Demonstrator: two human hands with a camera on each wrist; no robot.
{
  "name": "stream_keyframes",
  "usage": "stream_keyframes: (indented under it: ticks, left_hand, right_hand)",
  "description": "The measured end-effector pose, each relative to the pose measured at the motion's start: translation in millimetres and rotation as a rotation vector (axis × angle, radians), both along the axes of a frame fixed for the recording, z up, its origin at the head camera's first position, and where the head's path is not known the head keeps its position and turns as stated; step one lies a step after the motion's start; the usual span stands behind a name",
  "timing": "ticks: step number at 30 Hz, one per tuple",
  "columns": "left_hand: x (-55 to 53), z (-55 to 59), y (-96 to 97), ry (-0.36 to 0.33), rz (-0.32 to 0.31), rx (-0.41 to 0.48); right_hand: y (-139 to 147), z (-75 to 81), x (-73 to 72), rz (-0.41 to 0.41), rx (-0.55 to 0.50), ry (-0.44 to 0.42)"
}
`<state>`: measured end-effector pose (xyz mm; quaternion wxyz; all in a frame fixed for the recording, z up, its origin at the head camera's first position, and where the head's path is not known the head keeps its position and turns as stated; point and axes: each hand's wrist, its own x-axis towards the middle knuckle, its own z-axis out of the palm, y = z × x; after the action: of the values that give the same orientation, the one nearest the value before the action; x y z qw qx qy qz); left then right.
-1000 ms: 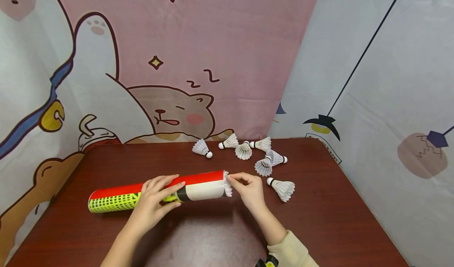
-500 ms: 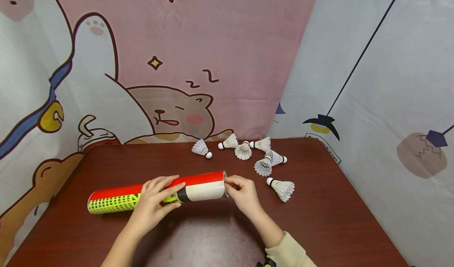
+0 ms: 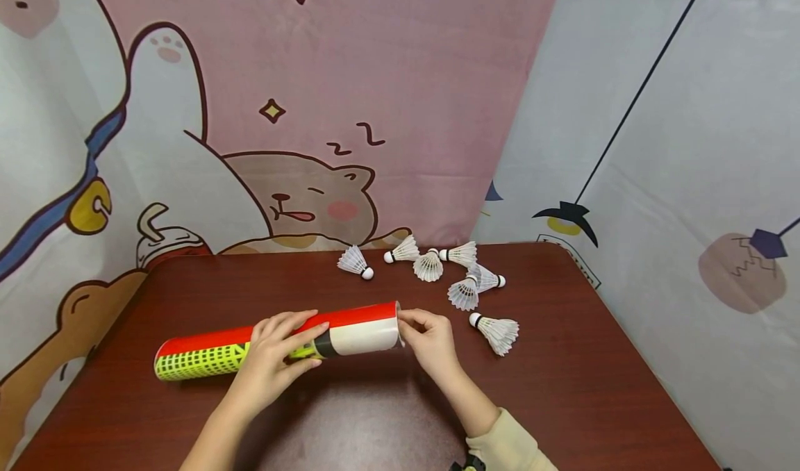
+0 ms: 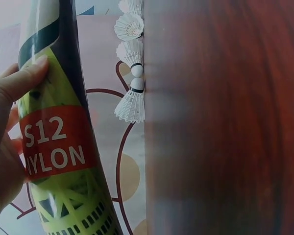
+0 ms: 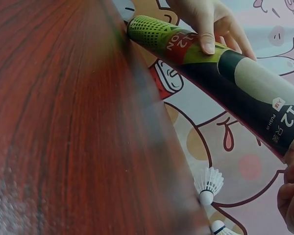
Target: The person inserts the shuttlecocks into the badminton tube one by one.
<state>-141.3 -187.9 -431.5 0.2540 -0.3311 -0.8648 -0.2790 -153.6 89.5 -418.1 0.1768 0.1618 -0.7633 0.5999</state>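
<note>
A long shuttlecock tube (image 3: 362, 333), red, white and yellow-green, lies across the middle of the head view, its right end raised a little. My left hand (image 3: 275, 349) grips it around the middle. The left wrist view shows thumb and fingers on opposite sides of the tube (image 4: 63, 142), near the printed "S12 NYLON". At the tube's right mouth is my right hand (image 3: 431, 342), fingers bent, fingertips hidden at or inside the opening. In the right wrist view those curled fingers (image 5: 291, 191) also meet the tube end. Whatever lies inside the tube is hidden.
One shuttlecock (image 3: 498, 335) lies just right of my right hand. Farther back are several more, among them a lone shuttlecock (image 3: 356, 262) and an overlapping one (image 3: 464, 294). The brown table (image 3: 562, 387) ends at a patterned cloth backdrop (image 3: 437, 110).
A shuttlecock's white skirt, pinched by my right hand and sticking out of the tube's mouth a second ago, has gone inside. My right hand moved slightly left; my left hand kept its grip.
</note>
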Motion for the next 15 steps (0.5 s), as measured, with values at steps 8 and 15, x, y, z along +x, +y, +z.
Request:
stream_keyframes:
  ticks: [8,15]
  left_hand:
    - [0.1,1.0,-2.0,0.002,0.005,0.005]
    - [0.7,2.4,-2.8,0.002,0.013,0.013]
  right_hand:
    - [3,2.2,-1.3,-0.008,-0.020,0.001]
    - [15,7.2,-6.6,-0.033,-0.020,0.001]
